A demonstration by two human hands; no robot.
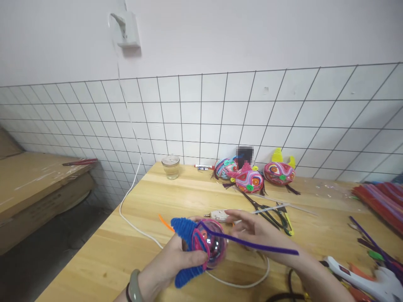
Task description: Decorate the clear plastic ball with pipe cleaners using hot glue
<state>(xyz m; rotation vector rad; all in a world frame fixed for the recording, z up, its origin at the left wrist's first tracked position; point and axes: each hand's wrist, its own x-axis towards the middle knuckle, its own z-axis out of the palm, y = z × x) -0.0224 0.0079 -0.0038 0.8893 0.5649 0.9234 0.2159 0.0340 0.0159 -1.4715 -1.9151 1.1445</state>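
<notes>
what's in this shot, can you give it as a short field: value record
left hand: grips a clear ball wrapped in pink and blue pipe cleaner
right hand: fingers open, reaching toward the ball beside a purple pipe cleaner that sticks out from it
table: wooden, set against a tiled wall
behind hands: scissors, three finished colourful balls, glass jar
right edge: glue gun, pipe cleaner bundle

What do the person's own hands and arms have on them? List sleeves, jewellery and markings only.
Both hands are bare, with no gloves. The left hand has a pale green bangle round the wrist, with a thin dark band beside it. The right hand shows no ring or watch, and its forearm is bare with no sleeve in view. No markings show on either arm.
</notes>
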